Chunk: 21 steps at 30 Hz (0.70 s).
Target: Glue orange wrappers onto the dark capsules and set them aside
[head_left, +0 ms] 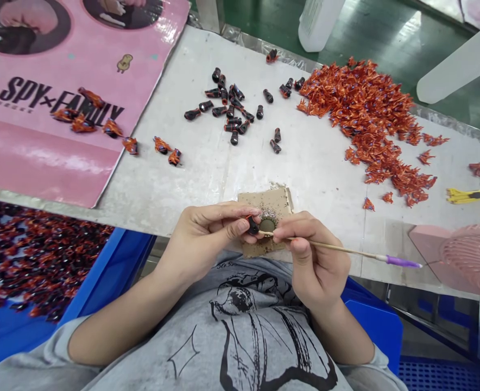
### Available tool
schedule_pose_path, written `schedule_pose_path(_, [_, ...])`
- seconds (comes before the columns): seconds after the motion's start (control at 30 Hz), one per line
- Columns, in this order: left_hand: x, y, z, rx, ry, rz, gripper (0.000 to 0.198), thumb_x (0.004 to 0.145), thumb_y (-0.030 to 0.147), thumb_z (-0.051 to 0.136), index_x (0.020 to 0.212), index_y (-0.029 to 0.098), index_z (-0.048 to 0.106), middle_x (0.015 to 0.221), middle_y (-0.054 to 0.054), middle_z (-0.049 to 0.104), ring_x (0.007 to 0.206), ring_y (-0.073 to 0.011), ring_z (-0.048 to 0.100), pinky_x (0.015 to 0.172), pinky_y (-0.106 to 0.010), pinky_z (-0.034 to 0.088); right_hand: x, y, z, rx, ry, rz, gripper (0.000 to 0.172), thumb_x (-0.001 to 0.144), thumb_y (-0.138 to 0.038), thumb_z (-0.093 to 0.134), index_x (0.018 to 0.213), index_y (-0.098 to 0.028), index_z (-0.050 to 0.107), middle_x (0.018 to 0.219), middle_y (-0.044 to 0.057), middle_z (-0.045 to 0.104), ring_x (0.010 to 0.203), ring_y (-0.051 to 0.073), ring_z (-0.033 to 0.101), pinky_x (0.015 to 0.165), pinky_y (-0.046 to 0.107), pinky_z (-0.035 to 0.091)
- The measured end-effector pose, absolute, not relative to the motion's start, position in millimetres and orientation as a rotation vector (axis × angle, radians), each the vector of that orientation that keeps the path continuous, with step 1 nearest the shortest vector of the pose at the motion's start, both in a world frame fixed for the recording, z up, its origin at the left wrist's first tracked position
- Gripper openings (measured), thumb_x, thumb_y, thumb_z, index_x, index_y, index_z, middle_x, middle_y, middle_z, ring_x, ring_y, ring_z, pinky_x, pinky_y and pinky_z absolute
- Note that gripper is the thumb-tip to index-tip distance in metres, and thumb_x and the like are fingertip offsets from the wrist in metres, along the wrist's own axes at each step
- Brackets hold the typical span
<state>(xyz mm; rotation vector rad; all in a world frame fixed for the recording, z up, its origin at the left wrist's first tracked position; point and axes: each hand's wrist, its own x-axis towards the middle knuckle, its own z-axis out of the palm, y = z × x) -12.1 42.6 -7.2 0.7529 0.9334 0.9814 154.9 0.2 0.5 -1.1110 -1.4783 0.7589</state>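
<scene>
Between thumb and fingers, my left hand [207, 233] pinches a small black plastic piece [252, 225] with an orange-red edge. My right hand [319, 255] grips a thin wooden stick [341, 249] with a purple end on the right. The stick's other tip is at the black piece, and I cannot tell whether it touches or enters it. Just behind both hands lies a square of brown cardboard [260, 200], speckled with dark dots. On it is a small round dark container [267, 225], partly hidden by my fingers.
Several black pieces [234, 117] lie scattered mid-table. A large heap of orange spiky parts [366, 108] is at the back right. Orange-and-black pieces [83, 124] rest on a pink printed sheet [101, 157]. A blue bin [97, 271], yellow cutter [470, 195] and pink fan [474, 255] are nearby.
</scene>
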Motion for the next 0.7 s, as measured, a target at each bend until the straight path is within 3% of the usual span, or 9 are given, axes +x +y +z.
schedule_pose_path(0.3, [-10.8, 44.2, -5.1, 0.73, 1.021, 1.024, 0.02, 0.061, 0.033, 0.097, 0.076, 0.025, 0.085, 0.077, -0.002, 0.083, 0.057, -0.0133, 0.075, 0.06, -0.02, 0.065, 164.2, 11.1, -12.0, -1.374, -1.773, 0.497, 0.023, 0.101, -0.017, 0.05, 0.079, -0.022, 0.057, 0.069, 0.001, 0.062, 0.061, 0.015, 0.057, 0.055, 0.028, 0.042])
schedule_pose_path(0.53, [-9.8, 39.7, -6.7, 0.822, 0.978, 0.995, 0.015, 0.069, 0.025, 0.093, 0.081, 0.027, 0.086, 0.082, -0.001, 0.083, 0.065, -0.0112, 0.075, 0.064, -0.016, 0.065, 158.9, 3.4, -5.1, -1.167, -1.361, 0.718, 0.023, 0.105, -0.025, 0.049, 0.091, -0.021, 0.067, 0.077, 0.001, 0.065, 0.066, 0.012, 0.06, 0.054, 0.024, 0.044])
schedule_pose_path(0.7, [-6.8, 37.5, -5.8, 0.868, 0.963, 0.974, 0.012, 0.073, 0.026, 0.091, 0.083, 0.029, 0.086, 0.087, -0.001, 0.083, 0.073, -0.0123, 0.077, 0.068, -0.016, 0.065, 154.7, 2.5, -0.2, -1.106, -1.356, 0.768, 0.023, 0.106, -0.028, 0.05, 0.092, -0.021, 0.067, 0.078, 0.001, 0.067, 0.068, 0.012, 0.062, 0.058, 0.025, 0.049])
